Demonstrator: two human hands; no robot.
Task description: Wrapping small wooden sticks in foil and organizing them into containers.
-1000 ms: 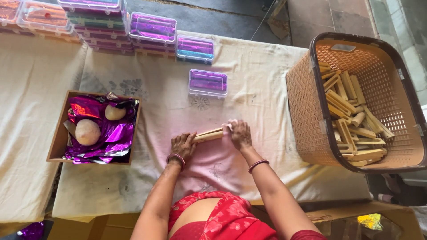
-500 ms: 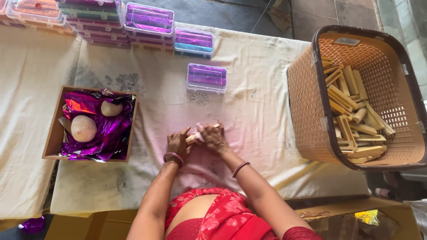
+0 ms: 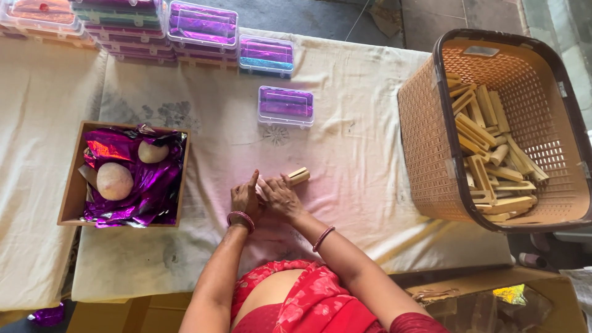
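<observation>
Two hands are pressed together over a pale wooden stick (image 3: 295, 177) that lies on the cream cloth (image 3: 364, 160) near the front middle of the table, its right end jutting out beyond the fingers. The left hand (image 3: 245, 197) is laid on the stick's left part with fingers straight and held together, pointing away from the body; the right hand (image 3: 280, 196) is set just beside it, touching it, with fingers curled down over the stick, so that the stick is clamped between both hands and the cloth. Red bangles are worn on both wrists. Just beyond the stick, a clear plastic box (image 3: 285, 105) holding purple foil is seen standing alone on the cloth, and behind it stacks of similar boxes (image 3: 203, 28) are ranged along the far edge. To the left, a shallow cardboard tray (image 3: 71, 185) lined with crumpled purple foil is placed, with two rounded pale lumps (image 3: 115, 180) resting inside. Well apart on the right, a tan plastic basket (image 3: 425, 142) with a dark rim is stood, filled loosely with many more wooden sticks (image 3: 487, 154).
</observation>
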